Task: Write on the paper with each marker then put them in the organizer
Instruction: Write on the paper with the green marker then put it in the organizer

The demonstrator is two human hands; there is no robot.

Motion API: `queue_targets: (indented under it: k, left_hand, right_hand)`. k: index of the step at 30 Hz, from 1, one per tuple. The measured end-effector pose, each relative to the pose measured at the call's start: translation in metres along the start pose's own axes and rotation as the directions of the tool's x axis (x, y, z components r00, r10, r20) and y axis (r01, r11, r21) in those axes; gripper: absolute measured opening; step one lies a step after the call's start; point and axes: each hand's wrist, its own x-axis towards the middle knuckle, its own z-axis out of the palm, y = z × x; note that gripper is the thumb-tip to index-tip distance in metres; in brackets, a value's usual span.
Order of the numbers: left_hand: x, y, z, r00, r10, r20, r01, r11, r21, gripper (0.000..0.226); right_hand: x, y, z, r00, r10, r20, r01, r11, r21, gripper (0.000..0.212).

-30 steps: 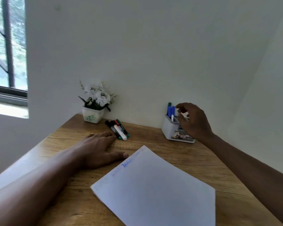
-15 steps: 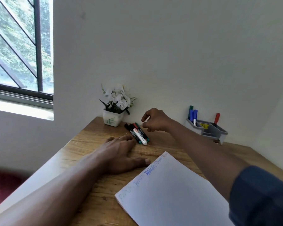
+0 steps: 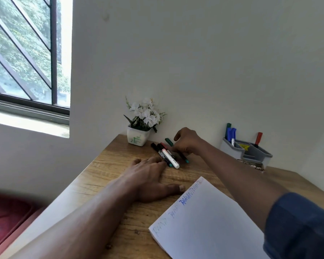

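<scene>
Now | right hand [image 3: 187,141] fingers [image 3: 185,150] grasping green marker [image 3: 169,141], both ends sticking out | left hand [image 3: 148,176] flat, released

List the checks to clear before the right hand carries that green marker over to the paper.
1. Grip: ok. The right hand has its fingers curled round the green marker.
2. Marker lifted clear of the table: cannot tell.
3. Cap off for writing: not ok. The green cap is on.
4. Free space on the paper: ok. Writing runs only along one edge.
5. Paper steadied: not ok. The left hand lies flat on the table beside the sheet, not on it.
6. Room in the organizer: ok. A front compartment looks free.
</scene>
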Motion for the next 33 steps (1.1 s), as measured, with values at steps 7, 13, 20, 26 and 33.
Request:
queue_targets:
  k: [7,13,20,26,33]
  left_hand:
    - [0.0,0.001,-0.001,1.0,0.004,-0.008,-0.004,1.0,-0.001,0.11]
    - [-0.009,0.006,-0.007,0.951,0.072,-0.3,-0.091,0.995,-0.05,0.087]
    - [-0.021,0.02,-0.009,0.753,0.344,-0.561,-0.368,0.927,0.075,0.039]
    - [-0.026,0.036,-0.008,0.733,0.372,-0.57,-0.435,0.9,0.028,0.01]
    - [-0.033,0.033,-0.008,0.809,0.316,-0.496,-0.389,0.92,-0.049,0.023]
  right_hand:
    - [-0.07,0.028,-0.036,0.959,-0.234,-0.16,0.23,0.972,-0.047,0.041]
    - [-0.146,0.062,-0.039,0.874,-0.416,-0.25,0.415,0.908,-0.057,0.036]
    - [-0.172,0.088,0.0,0.725,-0.654,-0.216,0.63,0.756,-0.178,0.034]
    - [-0.17,0.095,0.01,0.742,-0.635,-0.216,0.626,0.771,-0.116,0.029]
    - [-0.17,0.096,0.009,0.75,-0.619,-0.234,0.609,0.784,-0.119,0.035]
